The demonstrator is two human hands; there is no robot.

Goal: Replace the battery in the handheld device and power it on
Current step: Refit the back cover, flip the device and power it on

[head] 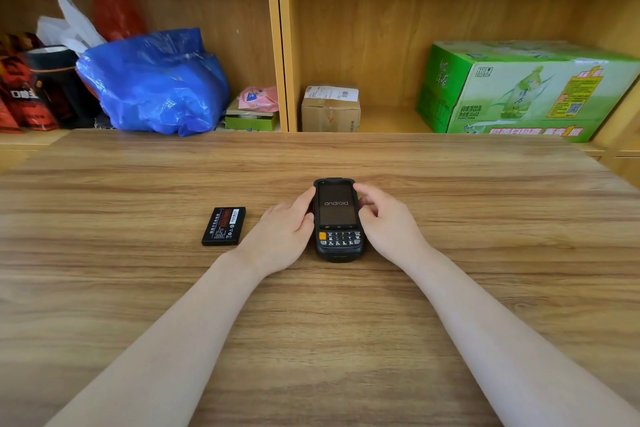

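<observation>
My left hand [284, 236] & right hand [384, 218] grip the handheld device [337, 218] by its sides.
Screen lit w/ "android"; spare battery [224, 226] lies left on table [138, 288].

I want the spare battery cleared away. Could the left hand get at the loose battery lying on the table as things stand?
Probably yes. The battery lies flat on the table, just outboard of the left hand, with bare wood between them. That hand would first have to let go of the handheld device.
</observation>
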